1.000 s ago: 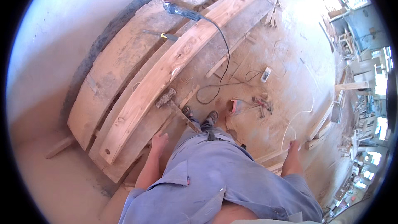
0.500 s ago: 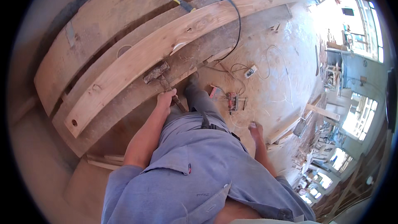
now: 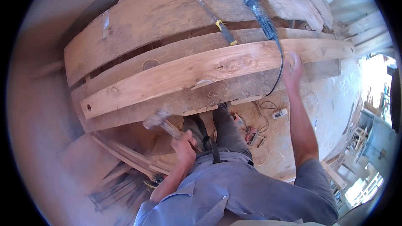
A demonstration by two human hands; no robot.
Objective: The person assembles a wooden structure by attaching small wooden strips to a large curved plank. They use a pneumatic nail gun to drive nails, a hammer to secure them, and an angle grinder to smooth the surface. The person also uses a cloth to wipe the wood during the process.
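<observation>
Head view: the plank (image 3: 167,77) lies lengthwise on the bench (image 3: 159,21), set back from its front edge, a dark gap (image 3: 142,51) behind it, floor (image 3: 293,134) spreading rightward. The left hand (image 3: 184,145) is closed around the hammer (image 3: 171,129); the right hand (image 3: 293,68), loosely open and blurred, is at the plank, contact unclear.

White power strip (image 3: 279,113), red tool (image 3: 251,136) on dusty floor (image 3: 331,96); timber strips (image 3: 127,158) at lower left.
</observation>
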